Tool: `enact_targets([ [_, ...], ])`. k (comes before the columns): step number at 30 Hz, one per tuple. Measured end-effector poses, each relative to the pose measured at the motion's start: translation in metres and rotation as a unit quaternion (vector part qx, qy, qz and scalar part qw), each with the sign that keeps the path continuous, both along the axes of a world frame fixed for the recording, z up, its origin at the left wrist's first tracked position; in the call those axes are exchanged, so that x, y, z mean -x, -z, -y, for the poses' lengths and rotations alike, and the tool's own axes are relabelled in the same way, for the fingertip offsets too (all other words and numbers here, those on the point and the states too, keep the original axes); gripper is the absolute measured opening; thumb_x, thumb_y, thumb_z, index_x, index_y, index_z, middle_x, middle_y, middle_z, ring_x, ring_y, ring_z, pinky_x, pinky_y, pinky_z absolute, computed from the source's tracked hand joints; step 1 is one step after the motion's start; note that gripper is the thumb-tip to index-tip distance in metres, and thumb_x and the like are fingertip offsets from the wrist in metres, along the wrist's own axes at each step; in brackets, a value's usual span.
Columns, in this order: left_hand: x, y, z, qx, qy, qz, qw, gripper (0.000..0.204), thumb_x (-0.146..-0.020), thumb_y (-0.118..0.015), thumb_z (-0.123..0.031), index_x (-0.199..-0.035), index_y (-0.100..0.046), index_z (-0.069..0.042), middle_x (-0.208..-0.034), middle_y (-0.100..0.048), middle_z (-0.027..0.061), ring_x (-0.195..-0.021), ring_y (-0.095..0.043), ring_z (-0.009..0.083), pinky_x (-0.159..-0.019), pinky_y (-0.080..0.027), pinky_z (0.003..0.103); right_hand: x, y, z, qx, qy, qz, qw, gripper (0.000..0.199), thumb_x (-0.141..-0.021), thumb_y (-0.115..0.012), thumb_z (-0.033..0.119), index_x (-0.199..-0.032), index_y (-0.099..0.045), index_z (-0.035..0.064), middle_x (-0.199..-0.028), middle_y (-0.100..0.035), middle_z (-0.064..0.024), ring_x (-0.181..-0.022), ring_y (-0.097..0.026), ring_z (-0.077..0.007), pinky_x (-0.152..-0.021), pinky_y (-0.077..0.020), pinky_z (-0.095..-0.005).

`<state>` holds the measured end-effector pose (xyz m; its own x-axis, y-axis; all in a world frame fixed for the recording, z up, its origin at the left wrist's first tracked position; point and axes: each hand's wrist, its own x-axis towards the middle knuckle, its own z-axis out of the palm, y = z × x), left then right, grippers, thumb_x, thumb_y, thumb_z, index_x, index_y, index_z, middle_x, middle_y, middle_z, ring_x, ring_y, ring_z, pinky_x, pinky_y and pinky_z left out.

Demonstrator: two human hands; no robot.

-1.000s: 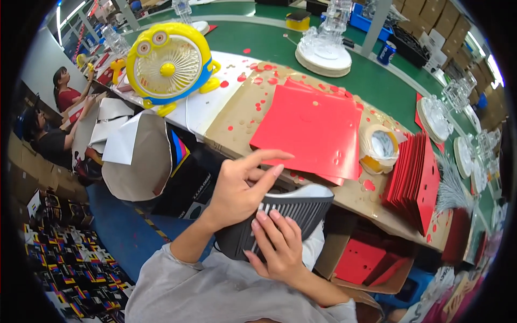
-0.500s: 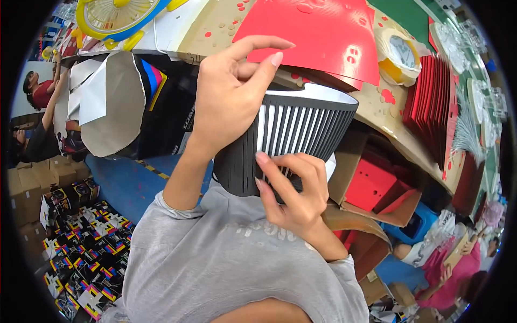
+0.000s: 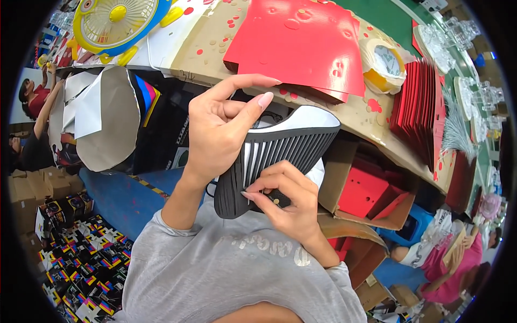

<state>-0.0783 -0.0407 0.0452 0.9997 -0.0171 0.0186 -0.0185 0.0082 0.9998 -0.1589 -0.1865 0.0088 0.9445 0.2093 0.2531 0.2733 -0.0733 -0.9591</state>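
Far L: co-worker in red (image 3: 36, 102), then a yellow-blue fan (image 3: 117, 15) on the tabletop edge, w/ a tan cardboard box top (image 3: 121, 116) below it and dark printed boxes (image 3: 91, 264) on the floor.

Next, the L hand (image 3: 218, 132): up by the L end of the black slatted piece (image 3: 293, 145), thumb + index parted, nothing seen btwn them; couldn't tell if the palm bore on the piece.

Piece was in front of the grey shirt (image 3: 237, 274), just below the table edge. Long axis ran lower L to upper R; body curved, white inner face showing at the top rim, R end up toward the table. Slats crossed that axis, tops leaning R.

Progress, approx.: mid & R slits stood open w/ light showing thru, so prob. done; L-end slits looked dark & tight, so prob. left to do.

R hand (image 3: 288, 196): thumb + index tips pinched together on the slats' lower L part; too small to tell if a strip was btwn.

Further R: red sheets (image 3: 301, 46), carton (image 3: 396, 218) w/ red pcs, tape roll (image 3: 385, 62), upright red stack (image 3: 412, 107), co-worker in pink (image 3: 447, 272).
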Motion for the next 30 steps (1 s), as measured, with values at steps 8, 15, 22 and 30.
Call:
enact_targets([
  [8,-0.007,0.009,-0.006,0.044,0.013,-0.036,0.998,0.026,-0.095,-0.062,0.001,-0.12,-0.065,0.002,-0.055,-0.051,-0.0104,-0.05,-0.035,-0.006,-0.046,-0.021,0.018,0.001,0.007,-0.01,0.071,0.066,0.13,0.987,0.025,-0.065,-0.084,-0.003,-0.087,-0.075,0.0024,-0.076,-0.064,-0.0061,-0.065,-0.06,-0.0181,-0.055,-0.0465,-0.0283],
  [15,-0.026,0.03,-0.025,-0.113,0.07,-0.038,0.99,0.04,-0.094,-0.063,-0.003,-0.134,-0.061,-0.006,-0.048,-0.045,-0.0043,-0.049,-0.034,-0.0002,-0.046,-0.027,0.022,-0.039,-0.031,0.015,0.045,-0.006,0.116,0.992,0.019,-0.071,-0.079,-0.003,-0.087,-0.068,-0.0008,-0.078,-0.064,-0.0076,-0.068,-0.06,-0.019,-0.063,-0.0477,-0.0303],
  [22,-0.036,0.047,-0.022,-0.317,0.122,0.04,0.94,0.059,-0.091,-0.065,-0.018,-0.147,-0.048,-0.016,-0.048,-0.051,0.014,-0.044,-0.051,0.0279,-0.055,-0.046,0.038,-0.194,-0.031,0.032,0.206,-0.014,0.108,0.973,0.013,-0.086,-0.071,0.009,-0.091,-0.064,0.0003,-0.1,-0.061,-0.008,-0.089,-0.059,-0.0172,-0.076,-0.0467,-0.0287],
  [30,-0.041,0.053,-0.038,-0.387,0.019,0.11,0.915,0.061,-0.09,-0.068,-0.014,-0.147,-0.048,-0.015,-0.045,-0.047,0.0101,-0.037,-0.049,0.0229,-0.048,-0.043,0.034,-0.254,-0.015,0.022,0.332,-0.147,0.062,0.93,0.017,-0.09,-0.07,0.019,-0.09,-0.066,0.0023,-0.114,-0.059,-0.0085,-0.113,-0.056,-0.0233,-0.1,-0.0437,-0.0348],
])
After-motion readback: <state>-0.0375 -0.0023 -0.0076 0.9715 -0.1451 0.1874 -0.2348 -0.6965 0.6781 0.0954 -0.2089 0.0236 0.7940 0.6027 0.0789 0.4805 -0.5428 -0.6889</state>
